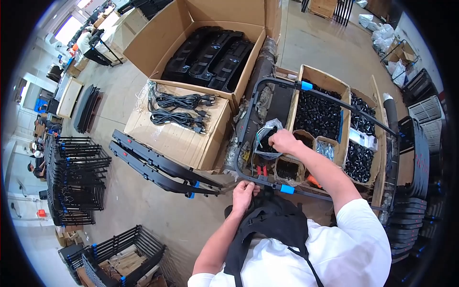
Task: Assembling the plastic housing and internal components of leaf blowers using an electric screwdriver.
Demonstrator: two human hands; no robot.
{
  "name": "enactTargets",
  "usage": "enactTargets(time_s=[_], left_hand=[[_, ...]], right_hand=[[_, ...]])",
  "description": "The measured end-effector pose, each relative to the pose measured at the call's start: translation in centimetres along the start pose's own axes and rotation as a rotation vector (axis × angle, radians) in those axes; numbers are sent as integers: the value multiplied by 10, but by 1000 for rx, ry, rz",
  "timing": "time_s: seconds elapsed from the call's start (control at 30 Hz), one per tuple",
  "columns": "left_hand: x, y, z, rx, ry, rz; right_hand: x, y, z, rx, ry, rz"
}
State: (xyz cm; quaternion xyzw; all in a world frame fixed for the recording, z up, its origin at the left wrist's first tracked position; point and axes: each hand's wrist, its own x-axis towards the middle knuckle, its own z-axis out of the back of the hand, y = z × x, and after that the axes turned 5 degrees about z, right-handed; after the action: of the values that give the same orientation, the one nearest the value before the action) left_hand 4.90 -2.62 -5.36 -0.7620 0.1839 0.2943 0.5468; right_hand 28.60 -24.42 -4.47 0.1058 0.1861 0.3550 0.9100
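A black tubular frame (246, 125) with blue sleeves lies across the workbench in front of me. My left hand (244, 195) is closed at the frame's near left corner, its fingers round the tube. Inside the frame's outline, my right hand (285, 142) reaches over a clear plastic bag (262, 138) of small dark parts. Its fingers are curled together at the bag's edge, and whatever they pinch is hidden. Beside the bag, a small open box (288, 170) holds tiny dark pieces. Red clips (261, 171) stand near the front tube.
Wooden bins of black plastic caps (319, 115) and a bag of screws (325, 149) fill the bench's right half. To the left, coiled power cables (179, 109) lie on a carton beside an open box of black covers (205, 57). Curved black rails (158, 167) jut out nearer me.
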Motion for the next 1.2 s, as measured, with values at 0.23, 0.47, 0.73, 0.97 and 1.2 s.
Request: enactTargets(time_s=[0.23, 0.47, 0.73, 0.97, 1.2], left_hand=[[0, -3, -4, 40, 14, 27], [3, 0, 2, 44, 26, 26], [5, -4, 7, 101, 45, 12], [6, -3, 8, 69, 72, 25], [3, -13, 8, 102, 84, 62]], right_hand=[[14, -6, -28, -163, 87, 66], [12, -14, 2, 48, 109, -85], [11, 10, -8, -89, 117, -38], [15, 0, -21, -27, 47, -82], [-5, 23, 4, 313, -299, -192]])
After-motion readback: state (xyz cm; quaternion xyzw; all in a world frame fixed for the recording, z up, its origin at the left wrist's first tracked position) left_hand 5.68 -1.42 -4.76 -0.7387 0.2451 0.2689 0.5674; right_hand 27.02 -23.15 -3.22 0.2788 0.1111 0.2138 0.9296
